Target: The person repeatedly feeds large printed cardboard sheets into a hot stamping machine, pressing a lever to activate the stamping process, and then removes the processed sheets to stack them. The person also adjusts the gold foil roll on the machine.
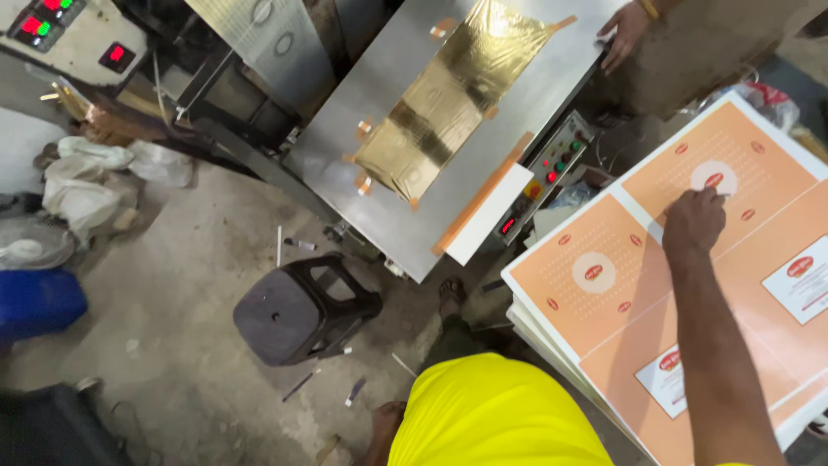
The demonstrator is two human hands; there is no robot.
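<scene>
My right hand (693,223) reaches out over a stack of large orange printed sheets (604,311) at the right. Its fingers are bunched together, and the tips press on the top sheet beside a white circle with a red oval mark (714,179). My left hand is out of view. To the left stands a machine with a slanted steel table (362,155), and a sheet of gold foil (448,95) is taped to that table. Another person's hand (625,33), wearing a bangle, rests on the table's far edge.
A dark plastic stool (297,311) stands on the concrete floor below the table. A control panel with coloured buttons (552,164) is on the machine's side. White sacks (82,181) and a blue container (39,302) lie at the left. My sandalled foot (450,298) is near the stool.
</scene>
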